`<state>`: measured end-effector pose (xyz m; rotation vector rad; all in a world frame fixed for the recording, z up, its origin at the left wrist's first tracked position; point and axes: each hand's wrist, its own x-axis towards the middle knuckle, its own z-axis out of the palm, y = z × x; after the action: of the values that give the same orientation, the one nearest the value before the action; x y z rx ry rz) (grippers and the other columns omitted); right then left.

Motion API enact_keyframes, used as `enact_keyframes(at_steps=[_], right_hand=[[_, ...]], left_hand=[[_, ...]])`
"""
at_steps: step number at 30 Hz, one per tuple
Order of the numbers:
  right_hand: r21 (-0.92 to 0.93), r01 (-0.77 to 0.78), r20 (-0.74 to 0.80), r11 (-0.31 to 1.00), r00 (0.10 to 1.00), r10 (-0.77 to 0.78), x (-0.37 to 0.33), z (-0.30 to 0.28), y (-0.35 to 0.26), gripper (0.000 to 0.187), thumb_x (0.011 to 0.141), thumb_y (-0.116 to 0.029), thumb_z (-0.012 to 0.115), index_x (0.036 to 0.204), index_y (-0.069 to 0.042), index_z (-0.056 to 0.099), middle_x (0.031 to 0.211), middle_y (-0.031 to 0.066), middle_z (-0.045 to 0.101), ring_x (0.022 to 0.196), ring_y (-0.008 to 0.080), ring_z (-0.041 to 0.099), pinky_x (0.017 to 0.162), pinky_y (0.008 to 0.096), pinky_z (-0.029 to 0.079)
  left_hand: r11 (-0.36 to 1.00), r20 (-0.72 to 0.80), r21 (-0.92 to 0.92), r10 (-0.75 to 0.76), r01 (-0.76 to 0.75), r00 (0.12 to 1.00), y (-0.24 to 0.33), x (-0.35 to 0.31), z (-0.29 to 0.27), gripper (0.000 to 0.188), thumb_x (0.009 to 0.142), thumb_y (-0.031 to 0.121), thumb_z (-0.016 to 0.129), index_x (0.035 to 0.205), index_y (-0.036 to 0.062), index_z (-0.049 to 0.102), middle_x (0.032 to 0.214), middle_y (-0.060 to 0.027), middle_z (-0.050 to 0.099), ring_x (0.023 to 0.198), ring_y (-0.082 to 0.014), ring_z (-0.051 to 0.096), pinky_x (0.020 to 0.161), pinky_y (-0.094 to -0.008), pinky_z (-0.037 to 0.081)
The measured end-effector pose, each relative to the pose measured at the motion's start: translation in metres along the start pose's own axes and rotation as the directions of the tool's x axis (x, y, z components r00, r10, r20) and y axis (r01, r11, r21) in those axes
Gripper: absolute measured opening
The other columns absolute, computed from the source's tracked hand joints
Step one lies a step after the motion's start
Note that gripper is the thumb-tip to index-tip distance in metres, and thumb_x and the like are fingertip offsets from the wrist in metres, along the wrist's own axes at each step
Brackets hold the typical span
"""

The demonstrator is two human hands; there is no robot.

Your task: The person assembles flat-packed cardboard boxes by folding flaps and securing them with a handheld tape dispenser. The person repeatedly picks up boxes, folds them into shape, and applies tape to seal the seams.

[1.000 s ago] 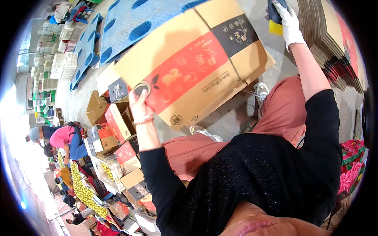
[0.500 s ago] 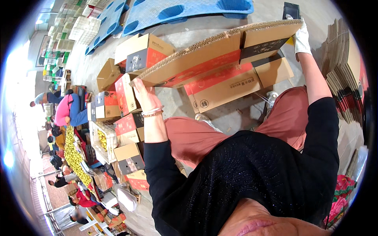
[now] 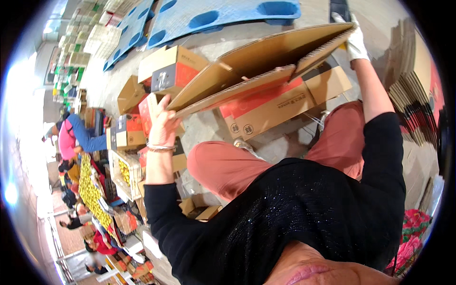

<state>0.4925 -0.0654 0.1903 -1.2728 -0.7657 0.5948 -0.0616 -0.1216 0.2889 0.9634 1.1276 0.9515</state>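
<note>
A brown cardboard box (image 3: pixel 237 92) with a red printed band is held up in front of me, partly unfolded, its two walls apart along the upper edge. My left hand (image 3: pixel 163 124), bare with bracelets at the wrist, pinches its left end. A white glove covers my right hand (image 3: pixel 356 45), which is closed at the far right end. A black tool (image 3: pixel 339 9) with a yellow part sticks out by that hand; its kind is unclear. Below the held box, another red-and-brown carton (image 3: pixel 280 107) stands on the floor near my feet.
Blue pallets (image 3: pixel 228 21) lie at the far side. Several made-up cartons (image 3: pixel 173 71) stand at left, near a white crate (image 3: pixel 124 175) of yellow-green fruit. Flattened cartons (image 3: pixel 411 90) are stacked at right. Other people (image 3: pixel 69 137) work around a long heap of fruit (image 3: pixel 90 187).
The held box has gone from folded flat to partly open, its walls spreading. My left hand has moved left and a little down; my right hand has shifted slightly left.
</note>
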Motion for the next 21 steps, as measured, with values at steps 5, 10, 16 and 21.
enact_keyframes(at_steps=[5,10,16,21], right_hand=[[0.179,0.052,-0.108,0.982,0.994,-0.033,0.004,0.006,0.001,0.038,0.087,-0.021,0.058,0.119,-0.003,0.048,0.097,0.0047,0.061,0.082,0.0139,0.058,0.072,0.0265,0.049],[-0.398,0.254,0.085,0.881,0.967,-0.240,-0.034,0.036,-0.055,0.053,0.086,-0.016,0.055,0.133,-0.003,0.034,0.113,0.0127,0.055,0.099,0.0198,0.055,0.084,0.0296,0.045],[-0.294,0.072,-0.055,0.953,0.994,-0.092,-0.037,0.029,-0.058,0.071,0.080,-0.032,0.064,0.135,-0.002,0.032,0.123,0.0137,0.050,0.107,0.0231,0.051,0.092,0.0299,0.039],[0.133,0.441,-0.159,0.887,0.893,-0.420,-0.049,0.051,-0.123,0.047,0.083,-0.017,0.063,0.123,0.000,0.045,0.107,0.0077,0.058,0.092,0.0120,0.054,0.082,0.0257,0.044]], left_hand=[[0.947,-0.054,0.316,-0.040,0.056,0.998,0.041,0.000,0.007,0.033,0.083,0.017,0.052,0.112,0.0013,0.057,0.096,-0.0062,0.064,0.084,-0.0162,0.063,0.076,-0.0326,0.051],[0.615,0.023,0.788,0.014,-0.027,1.000,0.046,0.016,0.049,0.026,0.081,0.017,0.056,0.102,0.0017,0.062,0.085,-0.0042,0.065,0.076,-0.0123,0.059,0.065,-0.0269,0.047],[0.295,0.187,0.932,0.108,-0.211,0.976,0.058,0.052,0.071,0.026,0.077,0.013,0.057,0.099,-0.0004,0.061,0.081,-0.0088,0.066,0.072,-0.0136,0.059,0.068,-0.0292,0.046],[0.197,0.170,0.960,0.160,-0.200,0.972,0.062,0.051,0.084,0.030,0.076,0.017,0.054,0.101,0.0010,0.061,0.084,-0.0221,0.062,0.081,-0.0320,0.063,0.074,-0.0356,0.048]])
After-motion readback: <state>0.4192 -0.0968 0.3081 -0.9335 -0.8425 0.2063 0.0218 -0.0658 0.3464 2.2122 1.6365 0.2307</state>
